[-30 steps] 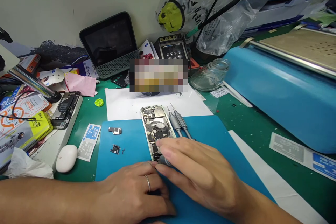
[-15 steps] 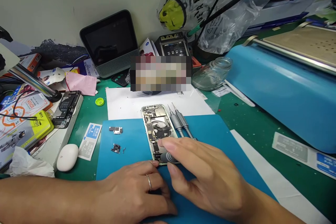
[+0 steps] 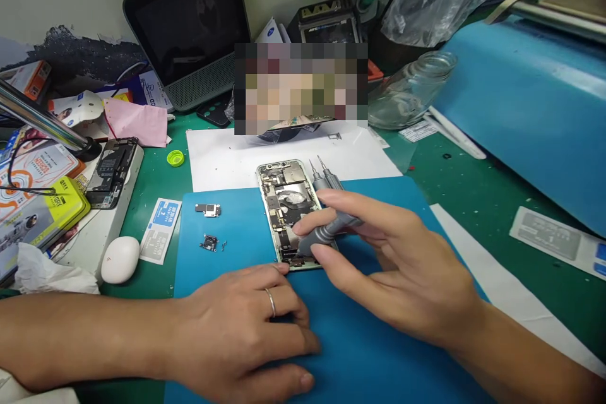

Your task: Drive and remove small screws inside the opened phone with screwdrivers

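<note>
An opened smartphone (image 3: 292, 214), its circuitry and inner parts exposed, lies on the blue mat (image 3: 227, 177). My right hand (image 3: 402, 252) is closed around a grey screwdriver (image 3: 331, 227), tilted low over the phone's bottom end; its tip is hard to make out. With the index fingertip at the phone's bottom left corner, my left hand (image 3: 241, 328) rests on the mat, its other fingers loosely bent and apart, a ring on one. Two more grey screwdrivers (image 3: 326, 172) lie along the phone's right side. Left of it are a small metal-and-black part (image 3: 208, 209) and a small black part (image 3: 209, 242).
White paper (image 3: 213, 158) lies behind the mat. A white earbud case (image 3: 120, 260), a label card (image 3: 161, 230) and another opened phone (image 3: 112, 172) on a white box are at left. A glass jar (image 3: 411, 95) leans at back right, near a blue-covered machine (image 3: 534, 101).
The camera view has shifted, so the scene sits higher. My right hand has tipped the screwdriver from near upright to a slant, and its grip shows more. My left hand stays at the phone's corner.
</note>
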Action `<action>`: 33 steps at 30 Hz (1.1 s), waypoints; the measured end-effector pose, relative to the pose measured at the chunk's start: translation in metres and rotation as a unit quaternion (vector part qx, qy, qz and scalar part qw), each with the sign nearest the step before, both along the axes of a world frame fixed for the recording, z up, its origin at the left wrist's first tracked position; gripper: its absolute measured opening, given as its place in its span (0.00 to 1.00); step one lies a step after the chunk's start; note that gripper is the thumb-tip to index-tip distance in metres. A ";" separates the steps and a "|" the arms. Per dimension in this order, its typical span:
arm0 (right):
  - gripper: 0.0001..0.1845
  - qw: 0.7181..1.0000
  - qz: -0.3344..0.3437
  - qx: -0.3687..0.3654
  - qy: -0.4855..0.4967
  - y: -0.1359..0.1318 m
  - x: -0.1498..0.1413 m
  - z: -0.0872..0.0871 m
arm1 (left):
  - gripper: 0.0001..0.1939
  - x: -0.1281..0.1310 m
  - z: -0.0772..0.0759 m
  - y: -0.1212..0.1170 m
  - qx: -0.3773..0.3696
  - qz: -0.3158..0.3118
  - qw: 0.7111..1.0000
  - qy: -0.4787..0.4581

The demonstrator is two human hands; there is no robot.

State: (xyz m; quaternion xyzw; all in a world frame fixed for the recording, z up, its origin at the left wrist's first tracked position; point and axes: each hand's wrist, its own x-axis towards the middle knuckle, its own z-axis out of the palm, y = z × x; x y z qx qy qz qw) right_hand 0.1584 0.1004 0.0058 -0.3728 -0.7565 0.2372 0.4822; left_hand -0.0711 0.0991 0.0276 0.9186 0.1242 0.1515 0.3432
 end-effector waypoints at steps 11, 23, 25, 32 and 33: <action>0.34 1.000 0.007 0.011 0.015 0.001 -0.003 -0.004 | 0.15 -0.002 -0.002 -0.002 0.036 0.007 0.999 -0.016; 0.12 0.999 -0.012 -0.025 -0.026 0.004 -0.009 0.000 | 0.09 -0.005 0.003 -0.007 0.013 0.103 0.994 0.019; 0.12 0.999 -0.014 -0.024 -0.037 0.004 -0.010 0.001 | 0.09 -0.005 0.002 -0.007 0.011 0.099 0.995 0.025; 0.11 0.999 -0.009 -0.017 -0.033 0.005 -0.012 0.000 | 0.10 -0.004 0.001 -0.006 0.009 0.092 0.996 0.020; 0.11 0.999 -0.010 -0.017 -0.034 0.005 -0.012 0.000 | 0.10 -0.004 0.001 -0.006 0.011 0.091 0.996 0.021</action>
